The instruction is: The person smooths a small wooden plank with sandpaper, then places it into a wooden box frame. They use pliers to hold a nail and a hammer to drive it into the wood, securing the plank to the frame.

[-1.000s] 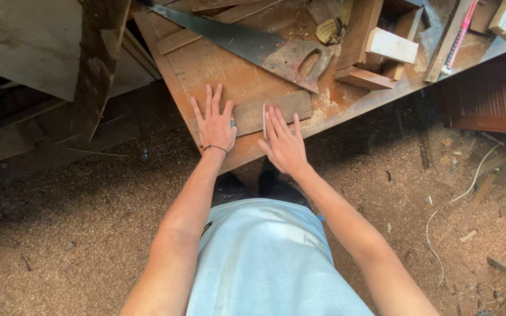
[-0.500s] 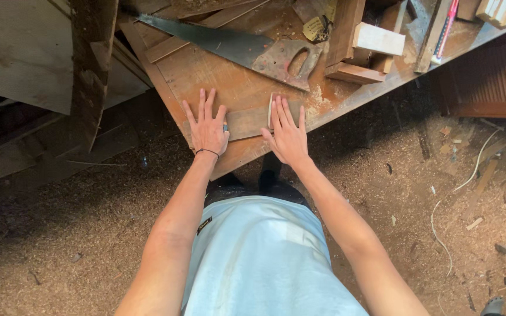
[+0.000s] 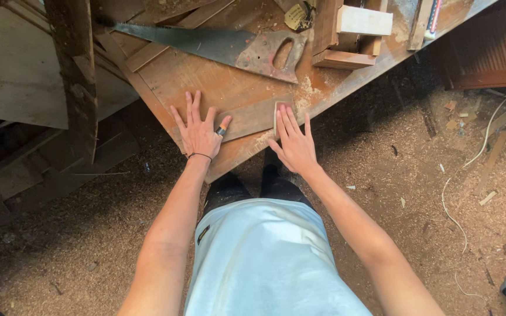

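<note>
A flat brown wooden piece [image 3: 253, 117] lies near the front edge of the wooden workbench [image 3: 194, 76]. My left hand [image 3: 199, 130] rests flat on the bench with fingers spread, its thumb touching the piece's left end. My right hand [image 3: 294, 143] presses flat over a small pale sanding pad [image 3: 277, 114] at the piece's right end, fingers straight. Sawdust lies around that end.
A rusty hand saw [image 3: 229, 47] lies across the bench behind the piece. Wooden blocks and a pale block [image 3: 363, 20] stand at the back right. A dark upright post [image 3: 74, 70] rises on the left. The floor [image 3: 417, 175] is covered in sawdust, chips and a cord.
Both hands stay flat on the bench by the wooden piece. My right hand has shifted slightly along the piece's right end, and my view has moved a little.
</note>
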